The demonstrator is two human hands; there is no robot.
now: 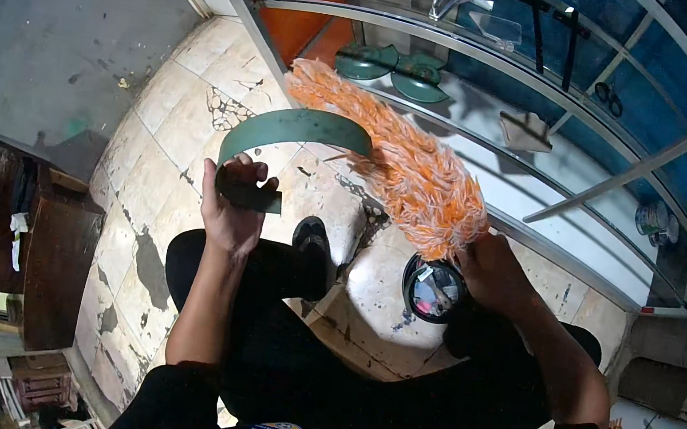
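My left hand (233, 219) is closed around the lower end of a curved green band (299, 124), a flat strip bent into an open arch. Its fingers curl up around the strip, and a dark end piece sticks out beside them. In my right hand (497, 277) is a fluffy orange-and-white duster (406, 161), gripped at its near end, so the handle is hidden. The duster slants up to the left across the front of the shelving. Its fibres meet the far right end of the green band in this view; whether they press on it I cannot tell.
Ahead stands a metal-framed shelf unit (511, 66) with two green leaf-shaped pieces (393, 71), scissors (609, 98) and a beige star-shaped piece (525, 132). A round black container (433, 290) with small items sits on the cracked tile floor. Dark wooden furniture (58, 259) stands left.
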